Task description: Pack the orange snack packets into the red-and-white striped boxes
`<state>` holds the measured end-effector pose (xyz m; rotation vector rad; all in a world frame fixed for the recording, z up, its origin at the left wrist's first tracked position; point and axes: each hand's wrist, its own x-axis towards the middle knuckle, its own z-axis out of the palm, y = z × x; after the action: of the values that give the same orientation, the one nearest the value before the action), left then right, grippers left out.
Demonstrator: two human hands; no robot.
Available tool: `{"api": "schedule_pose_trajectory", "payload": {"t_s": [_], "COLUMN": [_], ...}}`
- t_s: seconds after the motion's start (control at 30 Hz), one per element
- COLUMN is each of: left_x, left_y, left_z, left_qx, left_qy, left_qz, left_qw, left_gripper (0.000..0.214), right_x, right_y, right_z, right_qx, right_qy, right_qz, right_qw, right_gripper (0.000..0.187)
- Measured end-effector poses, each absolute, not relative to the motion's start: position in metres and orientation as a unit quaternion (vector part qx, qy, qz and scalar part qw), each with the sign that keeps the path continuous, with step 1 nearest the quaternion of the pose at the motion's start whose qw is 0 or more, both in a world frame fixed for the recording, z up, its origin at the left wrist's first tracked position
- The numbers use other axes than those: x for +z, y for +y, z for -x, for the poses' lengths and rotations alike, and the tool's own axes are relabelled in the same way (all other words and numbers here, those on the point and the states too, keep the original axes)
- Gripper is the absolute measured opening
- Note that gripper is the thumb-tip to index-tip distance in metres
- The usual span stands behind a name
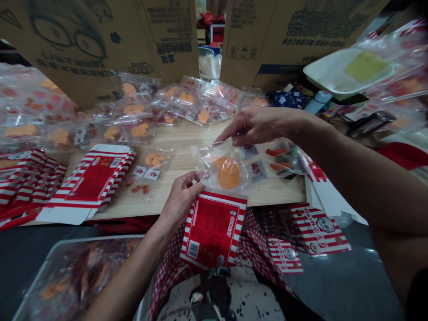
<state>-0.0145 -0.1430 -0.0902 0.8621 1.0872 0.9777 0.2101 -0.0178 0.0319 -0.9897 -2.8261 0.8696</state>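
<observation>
My left hand (183,195) is closed, thumb over fingers, at the meeting edge of a clear plastic bag (243,183) and a red-and-white striped packet (214,229). The bag has orange round pieces (227,171) in it and lies at the table's front. The striped packet, with a barcode, hangs below it over my lap. From above, my right hand (259,125) holds the bag's far edge between bent fingers and thumb. Small sachets (257,170) lie just right of the bag, beside another clear bag with red and orange pieces (282,156).
Flat striped cartons (95,171) are stacked on the left. Several filled clear bags (133,109) line the back, before large cardboard boxes (133,40). A white basket (334,73) stands at the right. A tray (43,272) of bags sits low left; striped packets (321,227) lie low right.
</observation>
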Motion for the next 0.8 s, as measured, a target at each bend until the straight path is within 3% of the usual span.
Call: {"api": "schedule_pose_trajectory", "payload": {"t_s": [0.13, 0.33, 0.43, 0.6, 0.8], "left_x": [-0.085, -0.090, -0.094, -0.093, -0.094], "left_y": [-0.145, -0.147, -0.148, -0.149, -0.151], "left_z": [0.011, 0.002, 0.002, 0.008, 0.021], "left_qx": [0.415, 0.410, 0.421, 0.437, 0.392], "left_qy": [0.467, 0.436, 0.452, 0.450, 0.384], "left_qz": [-0.387, -0.347, -0.303, -0.272, -0.268], "left_qw": [0.678, 0.722, 0.726, 0.729, 0.792], "left_gripper": [0.027, 0.029, 0.031, 0.031, 0.029], "right_x": [0.026, 0.014, 0.008, 0.000, -0.009], "right_y": [-0.018, -0.026, -0.022, -0.016, -0.042], "right_z": [-0.198, -0.172, -0.164, -0.150, -0.121], "right_qx": [0.342, 0.443, 0.437, 0.422, 0.363], "right_qy": [-0.885, -0.829, -0.847, -0.856, -0.892], "right_qz": [0.304, 0.330, 0.279, 0.291, 0.206], "right_qw": [-0.082, -0.087, -0.114, -0.068, -0.173], "right_gripper": [0.046, 0.037, 0.037, 0.029, 0.022]}}
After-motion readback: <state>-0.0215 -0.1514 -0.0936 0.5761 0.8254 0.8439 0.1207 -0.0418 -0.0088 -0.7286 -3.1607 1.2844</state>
